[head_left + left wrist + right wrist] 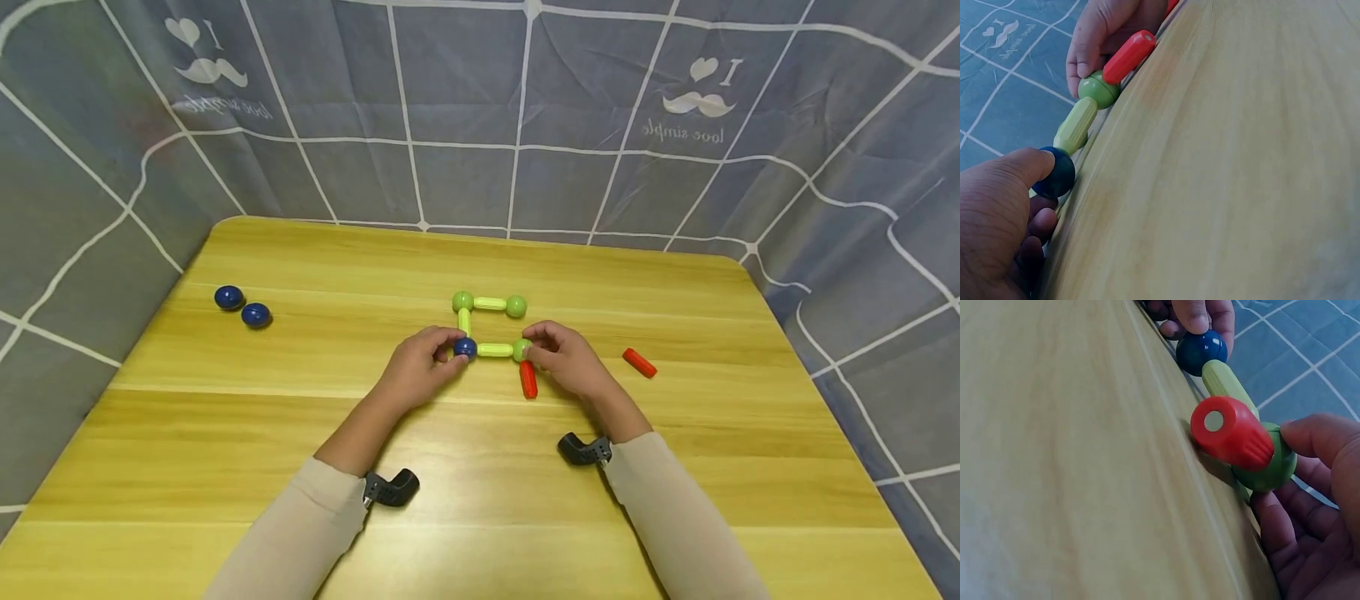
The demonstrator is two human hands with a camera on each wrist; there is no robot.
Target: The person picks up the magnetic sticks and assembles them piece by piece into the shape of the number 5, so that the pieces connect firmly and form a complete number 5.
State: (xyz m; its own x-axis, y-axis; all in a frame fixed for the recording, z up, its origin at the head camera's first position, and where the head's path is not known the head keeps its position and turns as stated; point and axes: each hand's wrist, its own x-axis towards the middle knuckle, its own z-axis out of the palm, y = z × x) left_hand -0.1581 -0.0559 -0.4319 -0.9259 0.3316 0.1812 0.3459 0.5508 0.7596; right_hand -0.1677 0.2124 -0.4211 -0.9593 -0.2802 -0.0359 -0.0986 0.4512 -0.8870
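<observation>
My left hand [422, 367] pinches a dark blue ball [466, 348] at the near left corner of a linked figure of balls and rods. A yellow-green rod [495, 350] joins that ball to a green ball [522, 349], which my right hand [566, 358] holds between thumb and fingers. From the green ball a red rod [528, 380] points toward me; its pale round end [1214, 421] shows in the right wrist view. Another yellow-green rod [464, 322] runs from the blue ball to a far green ball [462, 302], and a further rod [490, 303] links it to another green ball [516, 307].
A loose red rod [640, 362] lies right of my right hand. Two dark blue balls [228, 297] [256, 315] sit at the far left of the wooden table [480, 475]. A grey-blue curtain with white lines [465, 100] hangs behind the table and along its sides.
</observation>
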